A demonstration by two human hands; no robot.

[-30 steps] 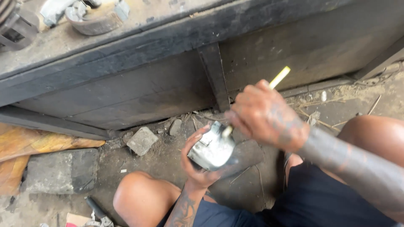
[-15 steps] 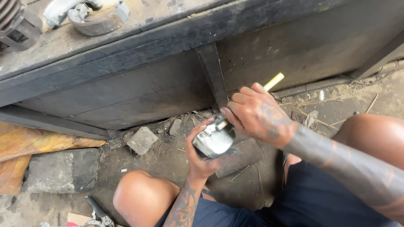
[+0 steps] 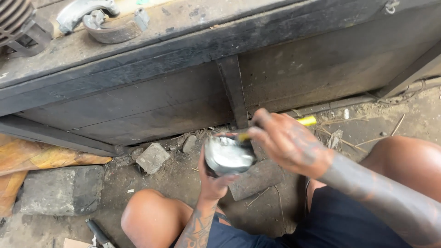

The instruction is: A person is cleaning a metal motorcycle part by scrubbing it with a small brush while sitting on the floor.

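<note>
- Left hand (image 3: 213, 177): fingers curled up around a round, shiny metal part (image 3: 228, 157), cupping it from below and holding it above the dirt floor (image 3: 174, 183), in front of the person's knees.
- Right hand (image 3: 287, 142): fingers closed narrowly on a yellow-handled tool (image 3: 307, 121), whose working end meets the upper rim of the metal part.
- Change: compared with half a second ago, the right hand sits lower and more to the side of the part, leaving the part's bright face exposed; the tool handle now lies flatter, pointing toward the bench's right end. The work on the part appears to be continuing, the grip unchanged.
- Workbench (image 3: 193, 41): dark, greasy wooden front rising just beyond the hands; a curved brake shoe (image 3: 115, 27) and a finned cylinder (image 3: 14, 16) rest near its left end.
- Floor edges: a stone (image 3: 152, 157) and a grey block (image 3: 59, 190) lie to the left, a flat slab (image 3: 257, 179) directly below the hands.
- Open room: limited ahead by the bench front; freer to the left over bare dirt.
</note>
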